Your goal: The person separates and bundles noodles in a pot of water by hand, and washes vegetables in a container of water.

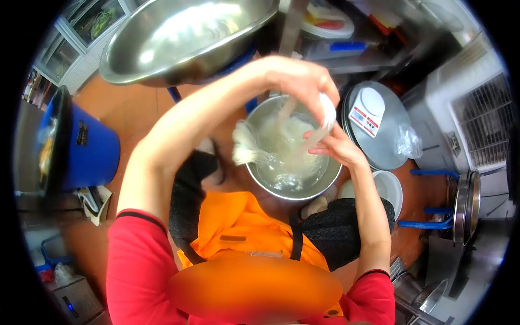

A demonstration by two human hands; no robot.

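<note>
A metal bowl (256,181) of cloudy water sits on the floor between my legs, with pale, noodle-like strands (246,145) hanging over its left rim. Above the bowl's far side, my left hand (304,82) is closed round more of the white strands, which loop over its fingers and trail down toward the water. Just below and to the right, my right hand (335,147) has its fingers stretched out and apart beside the hanging strands. Whether its fingertips touch them is hard to tell.
A large metal basin (184,40) stands at the upper left. To the right are a white scale (369,108) on a round lid (387,143) and a white bucket (394,189). A blue bin (95,143) is at the left, a blue-legged stool (433,223) at the right.
</note>
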